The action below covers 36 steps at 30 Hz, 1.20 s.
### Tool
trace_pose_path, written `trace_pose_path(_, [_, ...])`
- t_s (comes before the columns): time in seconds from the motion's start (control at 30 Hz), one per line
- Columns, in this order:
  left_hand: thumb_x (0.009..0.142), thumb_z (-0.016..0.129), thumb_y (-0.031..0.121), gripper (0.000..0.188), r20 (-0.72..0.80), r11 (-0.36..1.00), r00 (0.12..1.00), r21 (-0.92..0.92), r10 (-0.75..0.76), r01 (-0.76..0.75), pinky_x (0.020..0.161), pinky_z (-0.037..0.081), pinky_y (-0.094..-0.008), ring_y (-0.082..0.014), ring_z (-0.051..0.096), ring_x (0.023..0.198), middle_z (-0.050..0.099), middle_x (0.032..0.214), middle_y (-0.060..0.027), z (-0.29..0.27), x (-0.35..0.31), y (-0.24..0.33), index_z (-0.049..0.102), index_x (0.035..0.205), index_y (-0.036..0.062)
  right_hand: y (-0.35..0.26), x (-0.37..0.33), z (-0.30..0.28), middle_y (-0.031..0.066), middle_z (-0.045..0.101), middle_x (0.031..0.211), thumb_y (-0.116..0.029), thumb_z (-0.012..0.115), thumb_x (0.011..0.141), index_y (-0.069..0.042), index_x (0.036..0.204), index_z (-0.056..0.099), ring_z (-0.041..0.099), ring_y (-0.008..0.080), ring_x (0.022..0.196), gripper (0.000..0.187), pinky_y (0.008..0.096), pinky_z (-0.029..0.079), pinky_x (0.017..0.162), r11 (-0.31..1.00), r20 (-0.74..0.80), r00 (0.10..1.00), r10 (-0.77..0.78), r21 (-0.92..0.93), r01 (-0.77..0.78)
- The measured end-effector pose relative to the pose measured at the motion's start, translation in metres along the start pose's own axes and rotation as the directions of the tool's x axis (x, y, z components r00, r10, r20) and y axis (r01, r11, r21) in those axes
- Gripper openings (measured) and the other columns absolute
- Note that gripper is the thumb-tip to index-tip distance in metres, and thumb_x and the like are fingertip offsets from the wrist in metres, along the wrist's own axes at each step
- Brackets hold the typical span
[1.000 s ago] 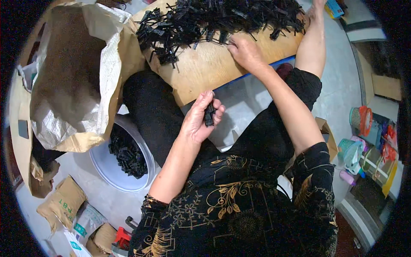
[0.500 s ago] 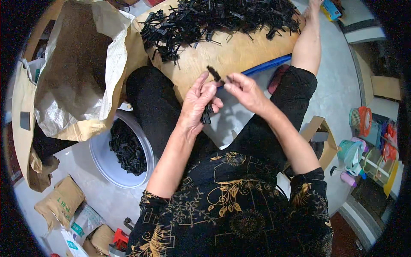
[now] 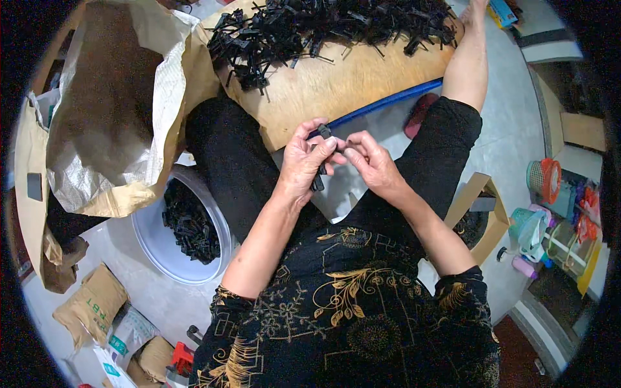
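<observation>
My left hand [image 3: 299,165] is closed around a small black plastic part [image 3: 324,131], its upper end showing between thumb and index finger. Another dark end [image 3: 317,183] sticks out below the same palm; I cannot tell whether it is a second part. Just to the right, my right hand [image 3: 378,171] has thumb and fingers pinched together close to the part. Whatever lies in that pinch is too small to make out. Beyond both hands, a heap of similar black plastic parts [image 3: 323,35] covers the far side of a wooden board [image 3: 304,94].
At left stands a large open paper sack [image 3: 174,123] with a silvery lining. Below it, a white tub [image 3: 147,249] holds many black pieces [image 3: 191,223]. An open cardboard box [image 3: 493,223] sits by my right leg. Filled bags [image 3: 94,304] lie at lower left.
The black part has come down and back toward me in my left hand, its end now under the thumb. My right hand has lowered slightly and stays beside it.
</observation>
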State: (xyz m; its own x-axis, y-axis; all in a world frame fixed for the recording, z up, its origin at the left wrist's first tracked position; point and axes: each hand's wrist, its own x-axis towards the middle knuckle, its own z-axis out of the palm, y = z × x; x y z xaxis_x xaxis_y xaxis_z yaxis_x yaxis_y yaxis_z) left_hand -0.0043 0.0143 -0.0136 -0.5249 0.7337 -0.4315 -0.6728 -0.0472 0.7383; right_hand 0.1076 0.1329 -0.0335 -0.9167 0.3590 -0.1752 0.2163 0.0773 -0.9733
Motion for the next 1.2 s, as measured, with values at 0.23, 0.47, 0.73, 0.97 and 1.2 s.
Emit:
trace_pose_path(0.23, [0.084, 0.055, 0.0, 0.036, -0.052, 0.966, 0.998, 0.256, 0.041, -0.026, 0.046, 0.044, -0.0193, -0.0104, 0.057, 0.061, 0.052, 0.08, -0.0049, 0.003, 0.001, -0.007, 0.04, 0.116, 0.0052, -0.017, 0.012, -0.004, -0.0017, 0.047, 0.071, -0.017, 0.042, 0.094, -0.004, 0.096, 0.048, 0.042, 0.0062, 0.065, 0.015, 0.0213, 0.037, 0.056, 0.997, 0.059, 0.996, 0.07, 0.021, -0.071])
trace_pose_path(0.47, [0.083, 0.051, -0.004, 0.03, -0.059, 0.928, 0.995, 0.37, 0.078, -0.05, 0.044, 0.043, -0.0201, -0.0094, 0.055, 0.059, 0.045, 0.078, -0.0028, 0.002, 0.006, -0.011, 0.04, 0.11, 0.0044, -0.02, 0.021, -0.006, 0.0012, 0.049, 0.07, -0.015, 0.042, 0.094, -0.003, 0.095, 0.049, 0.046, 0.0086, 0.065, 0.014, 0.0245, 0.039, 0.058, 0.997, 0.165, 0.984, 0.069, -0.041, -0.063])
trace_pose_path(0.73, [0.081, 0.053, -0.003, 0.03, -0.101, 0.89, 0.993, 0.456, 0.063, -0.009, 0.043, 0.042, -0.021, -0.0082, 0.053, 0.055, 0.044, 0.079, -0.0034, 0.0, 0.012, -0.016, 0.041, 0.108, 0.0052, -0.02, 0.029, -0.009, 0.0043, 0.051, 0.071, -0.015, 0.041, 0.094, -0.001, 0.092, 0.05, 0.05, 0.0108, 0.068, 0.017, 0.0265, 0.042, 0.062, 0.995, 0.199, 0.977, 0.08, -0.077, -0.066])
trace_pose_path(0.97, [0.082, 0.054, 0.0, 0.026, -0.119, 0.883, 0.993, 0.467, 0.026, 0.033, 0.045, 0.042, -0.0215, -0.0089, 0.053, 0.055, 0.048, 0.075, -0.0029, 0.0, 0.016, -0.016, 0.04, 0.103, 0.0067, -0.012, 0.033, -0.01, 0.0054, 0.053, 0.072, -0.017, 0.04, 0.094, 0.0, 0.092, 0.051, 0.051, 0.0115, 0.068, 0.02, 0.027, 0.042, 0.064, 0.987, 0.226, 0.966, 0.124, -0.125, -0.098])
trace_pose_path(1.2, [0.081, 0.053, -0.001, 0.024, -0.116, 0.879, 0.993, 0.476, 0.029, 0.03, 0.046, 0.043, -0.0248, -0.0106, 0.054, 0.055, 0.05, 0.071, -0.0049, -0.001, 0.016, -0.017, 0.041, 0.1, 0.0071, -0.013, 0.033, -0.008, 0.0087, 0.051, 0.07, -0.015, 0.041, 0.094, 0.0, 0.091, 0.05, 0.051, 0.0154, 0.066, 0.018, 0.0293, 0.042, 0.061, 0.988, 0.222, 0.972, 0.079, -0.149, -0.046])
